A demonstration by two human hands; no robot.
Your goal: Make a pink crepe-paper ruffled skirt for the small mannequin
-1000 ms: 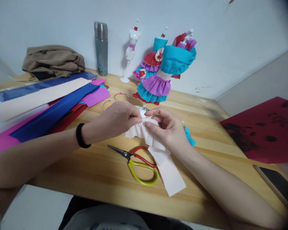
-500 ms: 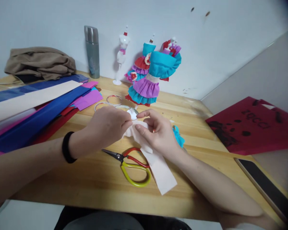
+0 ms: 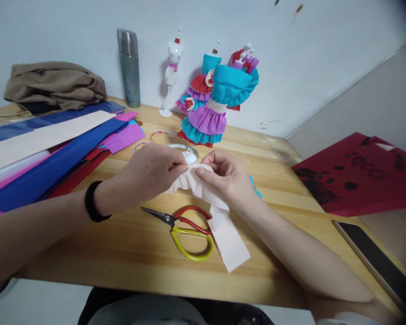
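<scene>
Cloth (image 3: 56, 85), brown and bundled, lies at the far left of the wooden bench (image 3: 122, 257), near the wall. Paper strips (image 3: 64, 158) in cream, blue, pink and red are fanned in an overlapping pile in front of it. Black band (image 3: 93, 203) encircles the left wrist. Bottle (image 3: 130, 76), grey with a metallic top, stands upright close to the wall.

Left hand (image 3: 144, 174) pinches the upper edge of a pale strip (image 3: 203, 185) between thumb and forefinger. Scissors (image 3: 169, 220), with 1 red and 1 yellow handle loop, lie on the bench below the hands, blades pointing left. Bare white mannequin (image 3: 174, 58) stands behind, on a round base.

The pale strip runs between the 2 hands near the middle of the bench; its left part is gathered into folds, and its flat tail lies on the bench, just right of the scissors. Dressed mannequins (image 3: 208, 119) in blue, purple and red ruffles stand beyond the hands. Right hand (image 3: 226, 178) grips the strip, thumb in front and fingers curled behind.

Blue scrap (image 3: 256, 187) shows partly behind the right hand. Red bag (image 3: 352, 180) and phone (image 3: 365, 257) are at the far right; the phone lies flat.
</scene>
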